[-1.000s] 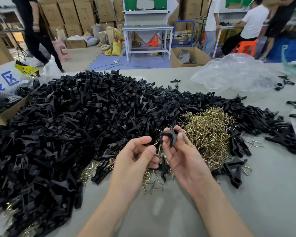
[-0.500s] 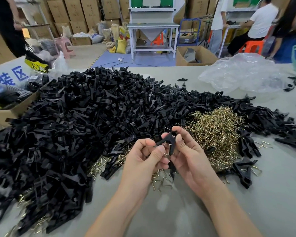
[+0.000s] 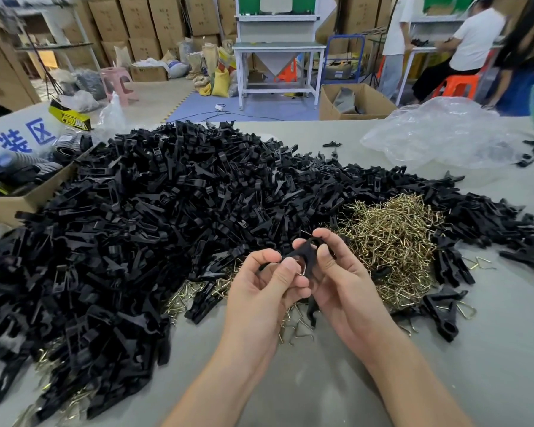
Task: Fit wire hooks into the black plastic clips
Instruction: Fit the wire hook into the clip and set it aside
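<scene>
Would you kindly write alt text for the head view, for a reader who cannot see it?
The left hand and right hand hold one black plastic clip over a grey table, a wire hook showing at its middle. A heap of black clips spreads left and behind; a pile of gold wire hooks lies right.

The feed is evenly bright and diffuse, lit from overhead, and I see only faint, soft shadows on the grey table beside the forearms. The left hand, the right hand and the black clip they hold are sharp. The heap of black clips smears toward the lower left edge. The brass wire hooks glint, and the clear plastic bag carries a pale sheen. Wide-angle distortion tilts the far cartons — and the seated person at top right is blurred.
</scene>
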